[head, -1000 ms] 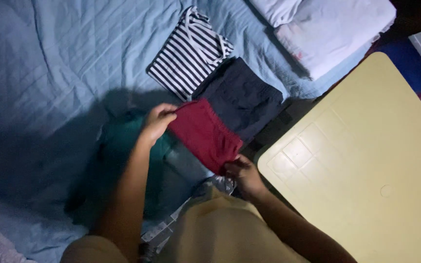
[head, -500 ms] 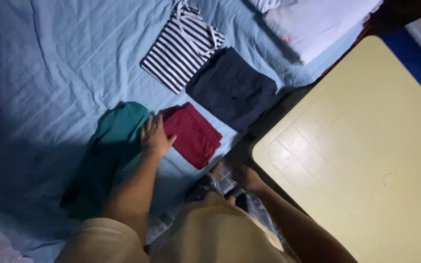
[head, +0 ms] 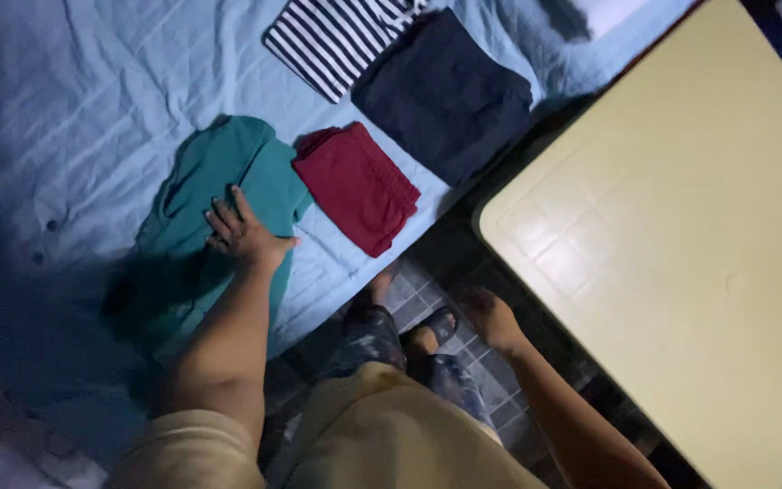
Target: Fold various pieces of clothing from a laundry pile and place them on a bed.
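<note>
Resting flat, fingers spread, the left hand [head: 242, 234] presses the teal garment [head: 219, 217]; the blurred right hand [head: 491, 317] hangs empty.

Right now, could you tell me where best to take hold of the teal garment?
Probably at the teal garment's upper edge, from the striped top's side: it lies crumpled and loose, and the left hand already presses its lower middle.

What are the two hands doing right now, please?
Left hand: open, fingers spread flat on the teal garment.
Right hand: holding nothing, hanging over the floor; open or closed cannot be told.
</note>
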